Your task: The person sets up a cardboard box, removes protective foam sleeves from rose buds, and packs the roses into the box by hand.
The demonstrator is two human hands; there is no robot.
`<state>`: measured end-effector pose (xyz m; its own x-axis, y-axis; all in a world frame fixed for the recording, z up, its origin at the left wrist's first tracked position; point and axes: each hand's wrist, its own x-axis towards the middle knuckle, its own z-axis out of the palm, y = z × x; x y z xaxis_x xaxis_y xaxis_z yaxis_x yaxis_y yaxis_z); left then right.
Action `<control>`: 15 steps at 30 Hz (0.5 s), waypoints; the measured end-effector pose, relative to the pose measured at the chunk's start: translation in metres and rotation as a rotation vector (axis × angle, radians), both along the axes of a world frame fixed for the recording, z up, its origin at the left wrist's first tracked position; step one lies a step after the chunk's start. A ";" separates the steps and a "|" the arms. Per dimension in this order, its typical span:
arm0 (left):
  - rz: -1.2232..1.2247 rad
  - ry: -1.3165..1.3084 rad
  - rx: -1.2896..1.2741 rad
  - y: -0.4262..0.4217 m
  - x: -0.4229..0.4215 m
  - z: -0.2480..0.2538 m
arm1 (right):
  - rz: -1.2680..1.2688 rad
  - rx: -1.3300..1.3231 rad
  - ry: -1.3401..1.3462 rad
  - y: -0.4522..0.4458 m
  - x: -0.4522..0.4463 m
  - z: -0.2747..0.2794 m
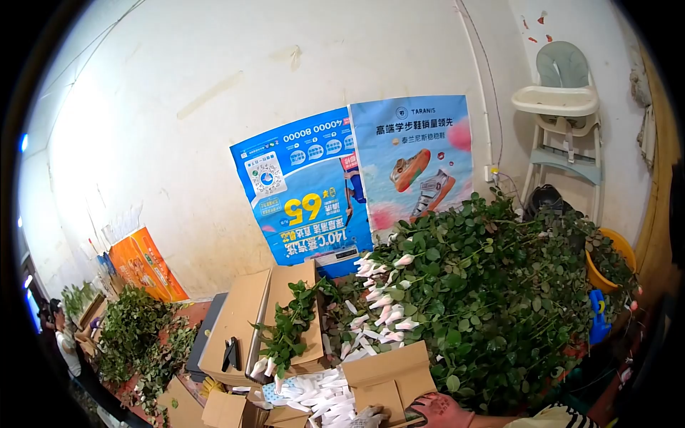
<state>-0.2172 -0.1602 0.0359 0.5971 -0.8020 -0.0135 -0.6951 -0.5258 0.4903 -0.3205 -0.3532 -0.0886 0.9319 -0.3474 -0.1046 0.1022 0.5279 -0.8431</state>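
The gloved right hand [441, 411] curled at the cardboard's [391, 366] lower right edge, the left hand [369, 418] at its lower left; whether fingers clamped could not be told. White pieces [325, 399] lay left of the fingers, heaped foliage [485, 307] beyond.

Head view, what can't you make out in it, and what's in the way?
All in the head view:
- Left hand: cut off by the bottom edge; its hold is unclear.
- Right hand: underside not visible, cut off at the bottom edge.
- Flowers: stems mostly hidden by leaves.
- Yellow tub: inside largely covered by leaves.
- Left poster: finest print too small.
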 end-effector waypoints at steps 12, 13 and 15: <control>-0.037 -0.100 -0.107 0.001 0.002 -0.017 | 0.091 -0.146 -0.100 -0.007 -0.003 -0.015; -0.037 -0.104 -0.109 0.001 0.002 -0.016 | 0.105 -0.254 -0.092 -0.007 -0.005 -0.009; -0.037 -0.110 -0.111 0.001 0.003 -0.016 | 0.119 -0.362 -0.086 -0.005 -0.004 -0.004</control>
<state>-0.2147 -0.1596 0.0199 0.5599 -0.8166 0.1401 -0.7660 -0.4457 0.4633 -0.3246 -0.3582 -0.0929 0.9680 -0.2362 0.0849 0.1362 0.2100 -0.9682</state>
